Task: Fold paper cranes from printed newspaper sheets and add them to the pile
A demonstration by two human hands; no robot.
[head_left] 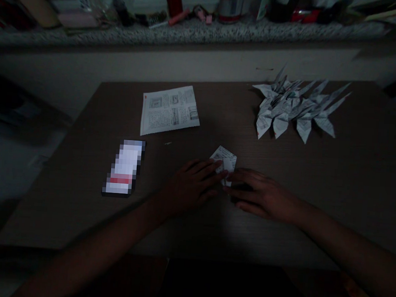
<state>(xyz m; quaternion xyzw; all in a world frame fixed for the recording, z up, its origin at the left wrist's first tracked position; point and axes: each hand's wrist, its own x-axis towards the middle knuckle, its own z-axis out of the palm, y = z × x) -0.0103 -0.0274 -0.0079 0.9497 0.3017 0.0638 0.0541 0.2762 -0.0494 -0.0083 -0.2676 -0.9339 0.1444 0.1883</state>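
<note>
**Two hands meet on one small folded paper**

At the middle of the dark table [352, 177] we find a small folded paper [224, 161], printed like newsprint, lying flat on the wood. Both hands come to it from the near edge.

The left hand [190, 186] lies palm down with its fingers stretched out. The fingertips rest on the paper's left side, pressing rather than gripping, which we judge pins the piece so it cannot slide. The right hand [260, 198] reaches in low from the other side, its fingertips at the paper's lower right edge. In this dim light we cannot tell whether they pinch a flap or only press on it.

The other things lie out of the hands' way but within reach, it seems to us:

- A printed sheet [169, 109] lies flat and unfolded beyond the left hand.
- A heap of folded paper figures [297, 108], with pointed wings and tails overlapping, sits at the far right, well apart from the hands.
- A flat rectangular object [125, 167] lies to the left, its face blurred.

Behind the table runs a speckled ledge [226, 33] crowded with bottles and oddments too dark to name.
</note>
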